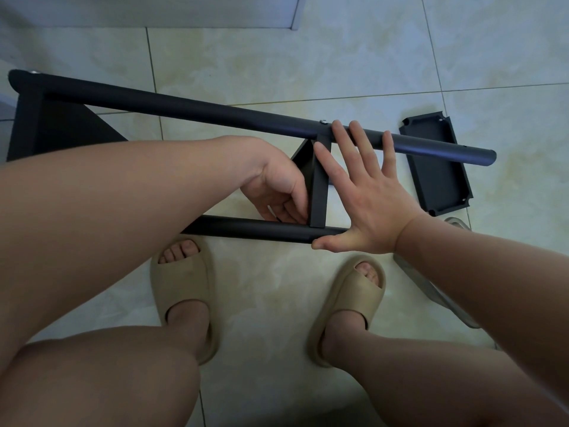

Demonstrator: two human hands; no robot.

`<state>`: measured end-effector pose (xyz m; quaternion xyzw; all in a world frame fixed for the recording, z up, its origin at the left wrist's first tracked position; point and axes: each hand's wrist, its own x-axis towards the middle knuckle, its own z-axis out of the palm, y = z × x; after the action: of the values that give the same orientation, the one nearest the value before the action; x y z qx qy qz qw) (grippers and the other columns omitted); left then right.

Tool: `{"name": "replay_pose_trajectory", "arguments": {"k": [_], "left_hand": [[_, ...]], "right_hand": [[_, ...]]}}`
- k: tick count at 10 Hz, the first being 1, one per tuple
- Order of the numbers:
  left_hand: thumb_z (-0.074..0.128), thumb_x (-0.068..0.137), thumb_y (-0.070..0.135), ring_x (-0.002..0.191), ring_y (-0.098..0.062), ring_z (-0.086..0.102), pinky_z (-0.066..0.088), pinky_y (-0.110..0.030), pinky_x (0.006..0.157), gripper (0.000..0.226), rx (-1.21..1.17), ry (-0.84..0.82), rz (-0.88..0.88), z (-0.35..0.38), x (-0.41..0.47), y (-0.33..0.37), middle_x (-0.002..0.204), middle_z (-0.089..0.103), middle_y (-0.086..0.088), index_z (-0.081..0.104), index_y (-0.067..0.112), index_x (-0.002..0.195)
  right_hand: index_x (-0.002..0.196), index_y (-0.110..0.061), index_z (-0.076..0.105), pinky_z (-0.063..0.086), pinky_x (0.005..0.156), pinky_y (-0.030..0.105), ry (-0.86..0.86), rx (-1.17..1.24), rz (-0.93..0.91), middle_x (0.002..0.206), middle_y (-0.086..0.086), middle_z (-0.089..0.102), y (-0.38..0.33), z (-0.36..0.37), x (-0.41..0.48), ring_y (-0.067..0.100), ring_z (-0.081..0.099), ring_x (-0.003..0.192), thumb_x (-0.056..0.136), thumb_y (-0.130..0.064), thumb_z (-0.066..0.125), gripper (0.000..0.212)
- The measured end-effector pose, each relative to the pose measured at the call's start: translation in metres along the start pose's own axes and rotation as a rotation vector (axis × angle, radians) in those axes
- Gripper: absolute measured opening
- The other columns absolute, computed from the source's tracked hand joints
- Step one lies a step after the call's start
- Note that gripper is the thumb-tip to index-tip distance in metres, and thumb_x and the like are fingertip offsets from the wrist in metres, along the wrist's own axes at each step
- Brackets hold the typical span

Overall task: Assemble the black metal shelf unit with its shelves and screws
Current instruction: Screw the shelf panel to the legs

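The black shelf unit lies on its side on the tiled floor. Its far pole [191,110] runs from upper left to right, and its near pole [246,229] lies close to my feet. A black shelf [318,183] stands on edge between the two poles. A second shelf [46,124] sits at the left end. My left hand [274,188] curls its fingers at the left face of the middle shelf where it meets the near pole. My right hand [363,192] is flat with spread fingers, pressing against that shelf's right side and the far pole. A screw head [323,121] shows on the far pole.
A loose black shelf tray [437,167] lies on the floor to the right, past the far pole's end. A clear plastic bag [437,291] lies under my right forearm. My feet in beige slides [184,291] stand just below the near pole. A white door frame [295,13] is at the top.
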<state>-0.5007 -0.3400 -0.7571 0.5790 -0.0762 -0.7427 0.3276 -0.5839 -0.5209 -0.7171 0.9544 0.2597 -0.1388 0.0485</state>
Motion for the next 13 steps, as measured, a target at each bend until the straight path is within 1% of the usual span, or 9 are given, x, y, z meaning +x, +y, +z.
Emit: {"name": "replay_pose_trajectory", "arguments": {"k": [1,2,3,4,5,8,9,10,13], "left_hand": [[0.061,0.092,0.007,0.100,-0.021,0.065,0.039,-0.046,0.113,0.022,-0.013,0.001,0.007,0.0003,-0.0012,-0.0003,0.110,0.069,-0.006,0.070,0.012,0.110],[0.062,0.093,0.018,0.106,-0.019,0.065,0.040,-0.045,0.111,0.022,0.026,-0.001,-0.019,-0.0006,-0.0043,0.0007,0.111,0.072,-0.003,0.071,0.017,0.113],[0.064,0.093,0.021,0.106,-0.019,0.066,0.041,-0.045,0.111,0.020,0.052,0.026,-0.044,-0.0010,-0.0040,0.0025,0.110,0.072,-0.002,0.072,0.018,0.110],[0.064,0.092,0.015,0.101,-0.019,0.066,0.041,-0.045,0.112,0.013,0.059,0.039,-0.051,0.0008,-0.0024,0.0044,0.105,0.072,-0.002,0.073,0.016,0.101],[0.063,0.092,0.013,0.099,-0.020,0.065,0.041,-0.044,0.112,0.012,0.055,0.022,-0.045,0.0006,-0.0026,0.0053,0.102,0.071,-0.002,0.073,0.016,0.098],[0.059,0.092,0.007,0.099,-0.020,0.065,0.039,-0.046,0.112,0.021,-0.017,-0.024,-0.003,-0.0015,0.0002,-0.0033,0.107,0.071,-0.004,0.069,0.014,0.109],[0.058,0.094,0.017,0.102,-0.019,0.064,0.040,-0.043,0.107,0.019,-0.008,-0.038,-0.021,-0.0013,-0.0019,-0.0033,0.107,0.072,0.000,0.070,0.018,0.109],[0.061,0.093,0.022,0.100,-0.018,0.063,0.041,-0.042,0.107,0.014,0.060,-0.008,-0.057,-0.0008,-0.0027,0.0016,0.103,0.072,0.001,0.073,0.020,0.101],[0.064,0.090,0.015,0.104,-0.019,0.062,0.040,-0.048,0.107,0.014,0.047,0.004,-0.066,-0.0012,-0.0019,0.0052,0.104,0.070,-0.001,0.072,0.018,0.101]], "right_hand": [[0.163,-0.013,0.005,-0.003,0.118,0.071,0.000,0.004,0.001,0.168,0.022,-0.002,0.0003,0.0002,0.0000,0.043,-0.004,0.155,0.069,-0.100,0.028,0.130],[0.163,-0.013,0.004,-0.004,0.117,0.071,-0.005,0.005,0.003,0.168,0.022,-0.003,0.0004,-0.0003,0.0001,0.043,-0.005,0.155,0.069,-0.101,0.027,0.130],[0.163,-0.013,0.005,-0.005,0.117,0.070,-0.003,0.007,0.003,0.168,0.022,-0.003,0.0002,-0.0006,0.0002,0.043,-0.005,0.155,0.069,-0.101,0.026,0.131],[0.163,-0.013,0.005,-0.004,0.117,0.071,0.000,0.011,-0.001,0.168,0.023,-0.002,0.0001,0.0003,-0.0001,0.043,-0.004,0.155,0.069,-0.101,0.026,0.130],[0.163,-0.013,0.005,-0.004,0.117,0.071,0.001,0.013,-0.004,0.168,0.023,-0.002,0.0000,0.0004,-0.0001,0.043,-0.004,0.155,0.069,-0.100,0.026,0.130],[0.163,-0.013,0.004,-0.005,0.117,0.070,-0.002,0.009,0.000,0.168,0.022,-0.004,0.0004,-0.0003,0.0000,0.043,-0.005,0.155,0.069,-0.101,0.026,0.130],[0.163,-0.014,0.004,-0.005,0.117,0.070,-0.007,0.011,0.001,0.168,0.022,-0.004,0.0003,-0.0008,0.0002,0.043,-0.006,0.155,0.068,-0.100,0.027,0.131],[0.163,-0.013,0.004,-0.005,0.117,0.071,-0.006,0.010,0.001,0.168,0.022,-0.004,0.0006,-0.0010,-0.0001,0.043,-0.006,0.155,0.069,-0.101,0.026,0.130],[0.163,-0.013,0.004,-0.004,0.117,0.071,-0.006,0.017,-0.004,0.168,0.022,-0.003,0.0000,-0.0001,0.0000,0.043,-0.005,0.155,0.069,-0.101,0.022,0.129]]}}
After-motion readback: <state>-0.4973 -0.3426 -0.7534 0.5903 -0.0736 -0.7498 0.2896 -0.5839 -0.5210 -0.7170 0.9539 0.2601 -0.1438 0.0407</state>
